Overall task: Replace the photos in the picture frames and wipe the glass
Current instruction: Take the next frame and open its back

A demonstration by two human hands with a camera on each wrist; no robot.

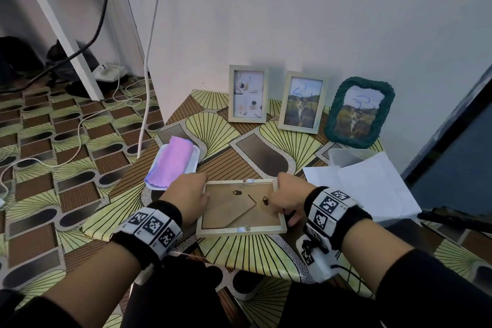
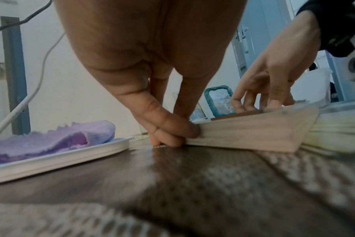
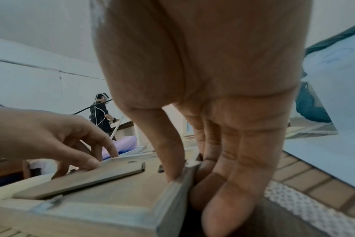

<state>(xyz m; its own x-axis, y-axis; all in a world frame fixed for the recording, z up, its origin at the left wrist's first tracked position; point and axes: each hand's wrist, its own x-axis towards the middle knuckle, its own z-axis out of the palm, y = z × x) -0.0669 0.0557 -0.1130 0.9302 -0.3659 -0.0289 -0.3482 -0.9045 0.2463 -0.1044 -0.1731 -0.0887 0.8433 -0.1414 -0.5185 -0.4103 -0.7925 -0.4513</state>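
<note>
A pale wooden picture frame [image 1: 241, 208] lies face down on the patterned desk [image 1: 255, 250], low in the middle of the head view, its brown backing board and folded stand facing up. The left hand [image 1: 187, 194] holds the frame's left edge: in the left wrist view its grip is clamped on that edge, with the thumb [image 2: 168, 121] on the side of the wood and curled fingers tucked below against the desk. The right hand [image 1: 288, 198] holds the right edge; in the right wrist view its thumb [image 3: 166, 154] presses on the backing board just inside the rim while the fingers [image 3: 229, 173] curl down round the outer side, so this grip is also clamped on the frame.

Left of the frame, just beyond the left hand, a white tray [image 1: 193, 160] carries a folded purple cloth [image 1: 171, 165]. To the right of the frame, a stack of white paper sheets [image 1: 372, 189] lies on the desk, partly over a clear container [image 1: 343, 156].

Along the wall in the upper middle of the head view three more frames stand upright: a pale frame with a light photo collage [image 1: 248, 94], beside it a pale frame with a cat photo [image 1: 302, 102] that has blue scribbles on it, and at the right a green woven frame [image 1: 359, 112] with a similar scribbled cat photo.

Cables [image 1: 80, 125] trail over the patterned floor at the left of the head view.
</note>
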